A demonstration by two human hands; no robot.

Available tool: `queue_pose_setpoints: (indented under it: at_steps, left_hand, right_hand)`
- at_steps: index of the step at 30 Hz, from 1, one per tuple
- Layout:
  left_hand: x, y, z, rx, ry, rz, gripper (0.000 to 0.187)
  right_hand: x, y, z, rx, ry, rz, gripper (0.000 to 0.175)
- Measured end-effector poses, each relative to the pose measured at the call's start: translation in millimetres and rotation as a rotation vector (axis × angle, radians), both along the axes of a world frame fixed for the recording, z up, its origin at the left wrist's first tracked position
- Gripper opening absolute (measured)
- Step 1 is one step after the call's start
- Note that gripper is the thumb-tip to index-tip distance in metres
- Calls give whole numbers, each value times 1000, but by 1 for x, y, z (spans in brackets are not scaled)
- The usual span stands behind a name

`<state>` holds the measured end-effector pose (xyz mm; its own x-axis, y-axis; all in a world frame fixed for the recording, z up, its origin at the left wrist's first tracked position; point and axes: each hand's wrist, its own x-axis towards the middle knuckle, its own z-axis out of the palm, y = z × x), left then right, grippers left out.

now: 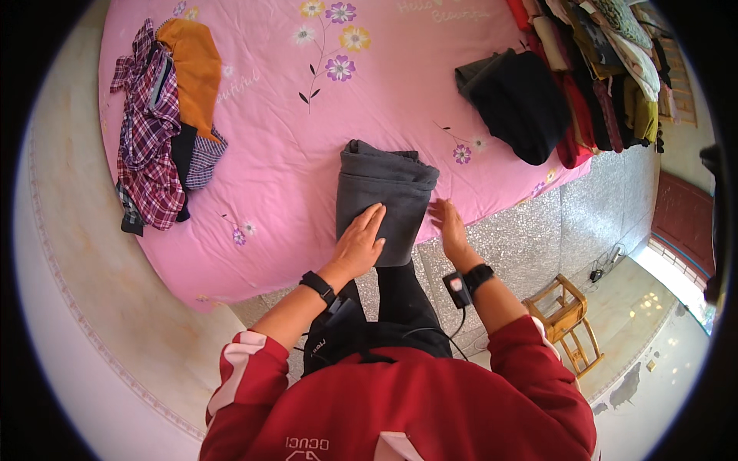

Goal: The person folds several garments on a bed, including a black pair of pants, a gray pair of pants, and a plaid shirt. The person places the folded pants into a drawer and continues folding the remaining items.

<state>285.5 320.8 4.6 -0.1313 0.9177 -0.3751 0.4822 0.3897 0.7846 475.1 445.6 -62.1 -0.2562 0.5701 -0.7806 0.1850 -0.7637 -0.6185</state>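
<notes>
A dark grey folded garment point(383, 190) lies at the near edge of a bed with a pink floral sheet point(277, 190). Its far end shows several stacked layers of cloth. My left hand point(363, 239) rests flat on the garment's lower left part, fingers pointing away from me. Just right of the garment, my right hand point(451, 225) is held with the fingers slightly apart and nothing in it. Whether its fingertips touch the cloth's side cannot be told.
Plaid shirts point(147, 127) and an orange garment point(193, 69) are heaped on the bed's left. Folded black clothing point(516, 106) lies at right, beside a large clothes pile point(605, 75). A wooden chair point(562, 314) stands on the speckled floor point(519, 236), near a cable point(605, 265).
</notes>
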Motion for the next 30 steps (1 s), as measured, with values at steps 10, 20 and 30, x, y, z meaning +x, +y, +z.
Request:
queue_pose_setpoints:
  at_steps: [10,20,30]
  left_hand:
    - [-9,-35,-39,36,512,-272,56]
    - [-13,-52,-62,-234,-510,742,82]
    - [-46,-2,-32,-593,-1221,562,63]
  right_hand:
    - [-126,17,6,1345,-134,1417,49]
    - [-58,77,-16,987,-266,623,65]
    - [-47,20,-16,-206,21,19,67]
